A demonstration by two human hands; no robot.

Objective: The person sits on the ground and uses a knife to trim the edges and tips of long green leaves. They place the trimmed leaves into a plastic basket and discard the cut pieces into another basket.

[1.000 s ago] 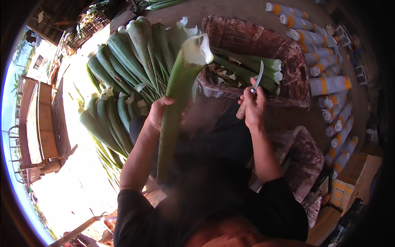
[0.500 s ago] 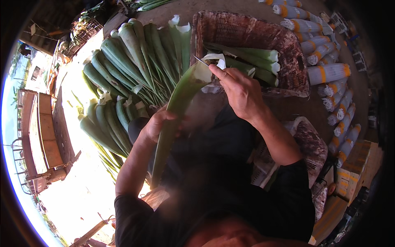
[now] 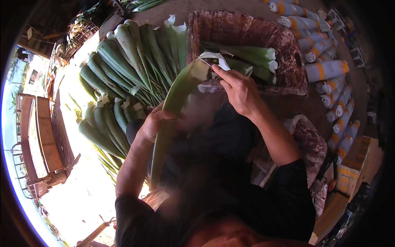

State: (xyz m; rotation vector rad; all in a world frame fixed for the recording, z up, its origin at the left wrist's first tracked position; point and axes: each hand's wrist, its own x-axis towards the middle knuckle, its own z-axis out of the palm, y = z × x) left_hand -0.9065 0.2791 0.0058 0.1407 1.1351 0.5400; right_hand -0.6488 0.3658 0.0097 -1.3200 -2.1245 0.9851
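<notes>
A long green aloe vera leaf (image 3: 172, 101) slants up across my lap, its pale wide base toward the crate. My left hand (image 3: 154, 120) is wrapped round the leaf's middle. My right hand (image 3: 238, 88) grips a knife (image 3: 204, 62), its thin blade lying at the pale base end. The knife's handle is hidden in my fingers. Just beyond the blade, a whitish strip (image 3: 221, 61) curls at the crate's near rim. Several cut aloe leaves (image 3: 257, 61) lie inside the brown, stained crate (image 3: 251, 25).
Two heaps of aloe leaves, a far heap (image 3: 123, 53) and a nearer heap (image 3: 105, 123), lie on the left. Several white bundles with orange bands (image 3: 325, 71) line the right. A second stained crate (image 3: 310, 144) stands by my right elbow, with cardboard boxes (image 3: 354, 166) beyond.
The leaf's base has tipped slightly up and left. My right hand and the knife shift a little at that end. My left hand keeps its grip on the leaf.
</notes>
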